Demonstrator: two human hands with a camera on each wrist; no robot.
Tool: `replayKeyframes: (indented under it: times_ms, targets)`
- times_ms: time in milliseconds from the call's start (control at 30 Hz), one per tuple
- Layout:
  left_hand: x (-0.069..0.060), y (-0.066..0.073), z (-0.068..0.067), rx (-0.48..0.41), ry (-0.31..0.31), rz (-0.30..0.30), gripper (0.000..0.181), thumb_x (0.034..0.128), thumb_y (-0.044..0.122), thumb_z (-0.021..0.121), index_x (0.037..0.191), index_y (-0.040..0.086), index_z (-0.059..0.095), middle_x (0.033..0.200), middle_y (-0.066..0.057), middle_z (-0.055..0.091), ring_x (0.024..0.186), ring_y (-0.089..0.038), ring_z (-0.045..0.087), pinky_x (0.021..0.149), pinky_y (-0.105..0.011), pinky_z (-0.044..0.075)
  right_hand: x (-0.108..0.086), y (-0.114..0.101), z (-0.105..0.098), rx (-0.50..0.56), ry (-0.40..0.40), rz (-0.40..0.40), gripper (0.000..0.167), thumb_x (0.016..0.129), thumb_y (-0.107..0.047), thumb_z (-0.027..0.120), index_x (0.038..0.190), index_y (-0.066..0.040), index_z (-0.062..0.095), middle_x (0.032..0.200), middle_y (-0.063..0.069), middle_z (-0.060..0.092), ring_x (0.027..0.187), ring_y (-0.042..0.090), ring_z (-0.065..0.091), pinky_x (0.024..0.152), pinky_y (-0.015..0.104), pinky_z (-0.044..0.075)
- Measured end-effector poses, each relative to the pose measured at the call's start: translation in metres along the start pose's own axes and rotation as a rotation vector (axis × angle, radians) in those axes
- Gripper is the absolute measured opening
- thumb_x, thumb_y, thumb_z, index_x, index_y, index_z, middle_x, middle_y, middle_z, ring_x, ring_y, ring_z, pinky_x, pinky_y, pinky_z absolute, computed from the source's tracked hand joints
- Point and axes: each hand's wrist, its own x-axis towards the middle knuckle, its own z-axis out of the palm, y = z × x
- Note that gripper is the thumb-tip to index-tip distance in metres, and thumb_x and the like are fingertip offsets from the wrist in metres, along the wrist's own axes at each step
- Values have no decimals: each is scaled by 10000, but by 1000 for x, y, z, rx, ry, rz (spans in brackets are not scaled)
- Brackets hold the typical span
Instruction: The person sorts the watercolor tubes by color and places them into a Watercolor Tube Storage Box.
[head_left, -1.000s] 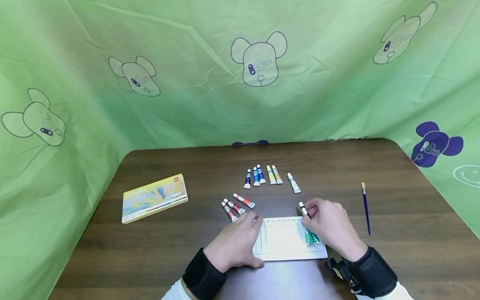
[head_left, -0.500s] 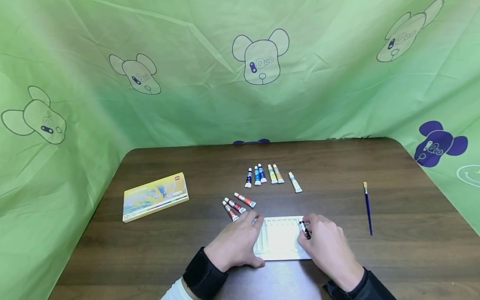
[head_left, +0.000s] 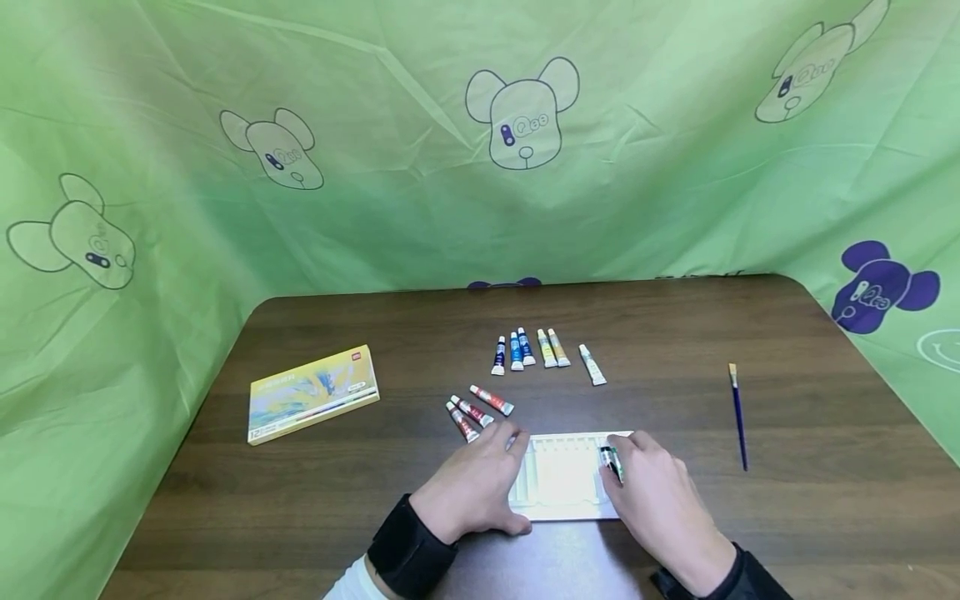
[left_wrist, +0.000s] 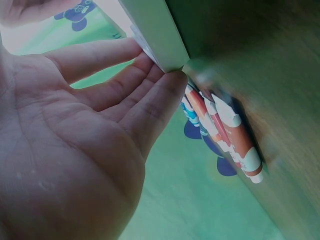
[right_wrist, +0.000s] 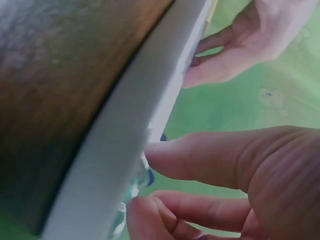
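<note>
A white paint palette [head_left: 562, 477] lies flat before me. My left hand [head_left: 474, 482] rests along its left edge, with the thumb near the front corner; in the left wrist view the fairly straight fingers [left_wrist: 150, 105] touch the palette's side [left_wrist: 155, 35]. At the palette's right end, my right hand [head_left: 660, 500] pinches small paint tubes [head_left: 611, 462], black and green, between thumb and fingers. It partly covers them, so their number is unclear. Beside the left fingertips lie three red-toned paint tubes [head_left: 472, 411].
Beyond the palette, several blue and yellow paint tubes [head_left: 515, 352] lie in a row with a white one [head_left: 592, 365]. A paint box [head_left: 313, 395] lies at the left. At the right is a blue-handled brush [head_left: 738, 418]. Green cloth [head_left: 390, 208] hangs behind the table.
My right hand has come down towards the palette's right end, from pinching the upright-pointing black tube to having its fingers around the tubes there. The left hand stays in place.
</note>
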Motion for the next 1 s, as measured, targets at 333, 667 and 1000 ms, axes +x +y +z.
replayKeyframes:
  times_ms: [333,667,1000]
  targets:
    - [1,0,0,-11,-13,-5,1070,731,541,933,1570,57,479,1558,-92,512,1375,-207,509,1142,-362,506,-3,-1,0,-16,-42,-59,293,749,51,839,1036,30,784,916,110,697,747,226,698,642,426,595]
    - [1,0,0,4,-3,1,1061,731,537,934,1563,56,485,1535,-87,524,1348,-195,518,1141,-340,499,3,5,2,-88,-83,-148,157,767,58,828,853,-49,754,807,79,665,688,208,671,588,406,575]
    - [1,-1,-1,-3,-8,-2,1058,732,534,934,1564,60,484,1536,-79,521,1330,-190,517,1136,-333,502,10,10,0,-56,-168,-152,319,800,26,827,651,-151,607,677,-20,546,619,143,594,534,351,484]
